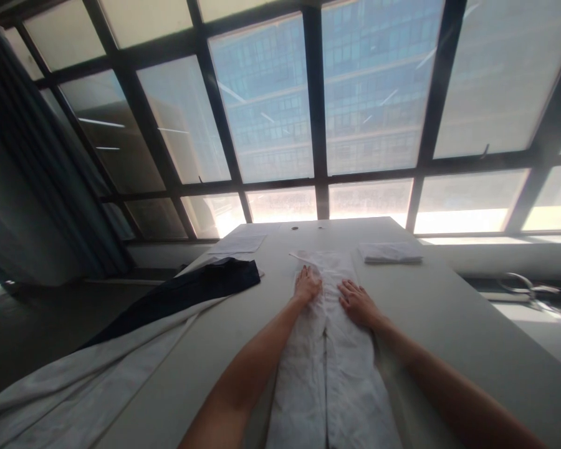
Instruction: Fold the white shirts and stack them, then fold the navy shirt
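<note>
A pair of white trousers (303, 380) lies lengthwise on the white table (416, 337), waist end away from me and legs toward me, with a dark gap between the legs. My left hand (307, 284) rests on the upper left part of the trousers, fingers stretched forward and slightly bent. On the upper right part, my right hand (358, 303) lies flat with its fingers spread. Both palms face down on the cloth, and neither hand visibly grips it. Some creases run across the fabric between the hands.
Dark blue garment (206, 280) and white trousers (163, 337) hang over the table's left edge. Folded white cloth (390, 252) lies at the far right; papers (238, 243) at the far left. Beyond the right edge is a metal-framed object (533, 290). Large windows (262, 106) stand behind.
</note>
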Motion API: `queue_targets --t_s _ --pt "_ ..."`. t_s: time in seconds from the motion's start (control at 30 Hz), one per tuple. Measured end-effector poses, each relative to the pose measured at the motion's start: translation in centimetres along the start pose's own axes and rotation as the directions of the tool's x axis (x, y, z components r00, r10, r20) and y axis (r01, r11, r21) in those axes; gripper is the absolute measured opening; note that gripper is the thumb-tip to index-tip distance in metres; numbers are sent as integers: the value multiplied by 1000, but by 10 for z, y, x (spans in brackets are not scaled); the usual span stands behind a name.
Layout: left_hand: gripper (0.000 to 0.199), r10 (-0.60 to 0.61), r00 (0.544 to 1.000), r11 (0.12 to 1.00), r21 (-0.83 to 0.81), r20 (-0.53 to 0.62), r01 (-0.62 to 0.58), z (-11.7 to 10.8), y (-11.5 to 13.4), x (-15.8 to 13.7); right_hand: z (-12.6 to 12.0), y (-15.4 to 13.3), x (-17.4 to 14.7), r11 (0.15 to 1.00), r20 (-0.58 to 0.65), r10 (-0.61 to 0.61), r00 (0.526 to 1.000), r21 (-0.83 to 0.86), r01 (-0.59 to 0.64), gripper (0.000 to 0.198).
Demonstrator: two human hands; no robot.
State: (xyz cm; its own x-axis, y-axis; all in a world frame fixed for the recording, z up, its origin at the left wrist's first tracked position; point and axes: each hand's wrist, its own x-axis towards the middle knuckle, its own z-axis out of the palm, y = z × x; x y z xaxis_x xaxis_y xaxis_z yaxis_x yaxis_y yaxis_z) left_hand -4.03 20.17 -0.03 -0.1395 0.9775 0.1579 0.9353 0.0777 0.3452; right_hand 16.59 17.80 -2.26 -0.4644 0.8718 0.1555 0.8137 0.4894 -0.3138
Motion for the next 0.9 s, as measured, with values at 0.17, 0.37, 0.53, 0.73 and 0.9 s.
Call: queue_targets --t_s 0.17,0.37,0.53,0.73,0.9 --pt "62 17 999 999 44 27 -18 -3 6 34 -3 -1 -1 1000 2 2 1000 22 -2 54" --pt "64 66 989 991 103 133 -81 1 12 25 -2 -1 1 999 1 -4 1000 35 4 55" --pt "81 162 962 975 113 219 -190 -7 8 -28 -1 -1 1 999 -4 -9 1000 31 9 55" --pt "86 222 931 972 6 289 -234 -34 2 -107 -1 -1 1 1000 -14 0 1000 28 1 55" --pt "82 242 956 967 40 164 -252 -44 12 -141 2 -1 2 1000 -22 1 1000 11 -1 56"
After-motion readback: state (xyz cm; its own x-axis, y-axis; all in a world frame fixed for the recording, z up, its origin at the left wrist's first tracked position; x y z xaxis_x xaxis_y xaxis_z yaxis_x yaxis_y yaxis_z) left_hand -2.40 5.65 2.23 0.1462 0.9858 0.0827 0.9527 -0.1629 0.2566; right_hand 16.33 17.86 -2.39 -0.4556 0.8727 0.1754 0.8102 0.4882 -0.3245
